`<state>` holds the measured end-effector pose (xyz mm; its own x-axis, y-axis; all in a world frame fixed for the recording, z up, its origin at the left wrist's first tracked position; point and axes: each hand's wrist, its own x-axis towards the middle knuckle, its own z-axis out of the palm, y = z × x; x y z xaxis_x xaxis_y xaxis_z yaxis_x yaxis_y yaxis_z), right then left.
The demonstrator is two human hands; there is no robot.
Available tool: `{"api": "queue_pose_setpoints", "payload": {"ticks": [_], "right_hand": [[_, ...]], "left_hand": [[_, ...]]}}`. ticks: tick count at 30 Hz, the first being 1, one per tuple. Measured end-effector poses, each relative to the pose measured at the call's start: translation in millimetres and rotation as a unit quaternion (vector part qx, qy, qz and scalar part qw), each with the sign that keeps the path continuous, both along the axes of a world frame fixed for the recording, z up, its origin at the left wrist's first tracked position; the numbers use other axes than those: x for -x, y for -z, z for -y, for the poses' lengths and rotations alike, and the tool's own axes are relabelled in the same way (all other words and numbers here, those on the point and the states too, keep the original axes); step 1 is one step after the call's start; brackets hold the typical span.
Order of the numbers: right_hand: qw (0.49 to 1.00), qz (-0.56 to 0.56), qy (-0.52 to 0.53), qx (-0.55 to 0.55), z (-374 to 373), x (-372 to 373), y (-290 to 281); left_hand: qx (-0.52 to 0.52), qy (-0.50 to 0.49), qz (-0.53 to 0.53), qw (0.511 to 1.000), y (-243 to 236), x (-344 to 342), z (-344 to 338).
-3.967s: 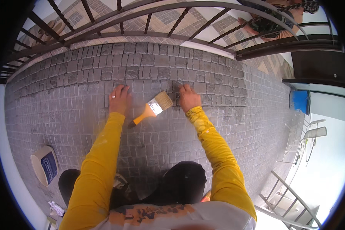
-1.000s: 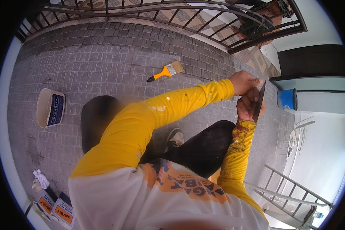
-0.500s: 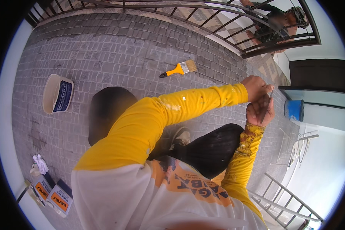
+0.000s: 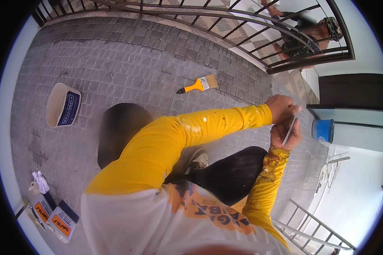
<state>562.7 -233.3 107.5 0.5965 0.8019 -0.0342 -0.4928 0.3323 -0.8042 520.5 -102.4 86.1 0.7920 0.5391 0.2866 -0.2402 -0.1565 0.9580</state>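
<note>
My right hand [image 4: 279, 136] is closed around a thin, flat, rectangular grey thing [image 4: 290, 131], seen almost edge-on, so its kind cannot be made out. My left hand [image 4: 280, 108], reaching across from the left, has its fingers curled at the upper end of the same thing, close above my right hand. Both hands are out at the right, beyond my bent knee. A wide paintbrush [image 4: 200, 84] with a yellow handle and pale bristles lies on the grey paving, left of the hands.
A cream tub [image 4: 53, 106] with a blue label stands at the left. Two labelled containers [image 4: 62, 221] and a white cloth [image 4: 41, 182] sit at lower left. A metal railing [image 4: 242, 40] crosses the top, a person [image 4: 302, 40] behind it. At right are a blue bucket [image 4: 323, 131] and a ladder-like frame [image 4: 315, 227].
The flat thing has tilted slightly, and more of its pale face shows. Both hands sit slightly lower and further left in the picture as the whole view has shifted. The brush still lies on the paving.
</note>
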Motion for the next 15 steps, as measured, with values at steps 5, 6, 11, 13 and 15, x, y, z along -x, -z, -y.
{"api": "queue_pose_setpoints", "payload": {"ticks": [5, 6, 11, 13, 15], "right_hand": [[0.996, -0.039, -0.066, -0.034, 1.4, -3.7, 1.4], [0.985, -0.067, -0.137, -0.078, 1.9, -5.5, 1.7], [0.993, -0.086, -0.057, -0.054, 4.8, -8.3, 3.9], [0.993, -0.092, -0.058, -0.05, 3.5, -4.9, 2.6], [0.996, -0.075, -0.034, -0.041, -0.2, 0.7, -0.9]], "left_hand": [[-0.068, 0.03, 0.018, 0.997, 4.6, -4.8, -1.9], [-0.099, 0.017, 0.021, 0.995, 5.6, -6.1, -0.5], [-0.023, 0.019, 0.096, 0.995, 10.3, -9.7, -1.8], [-0.07, 0.019, 0.063, 0.995, 11.7, -9.9, -4.3], [-0.108, 0.015, 0.025, 0.994, 11.8, -10.4, -3.7]]}}
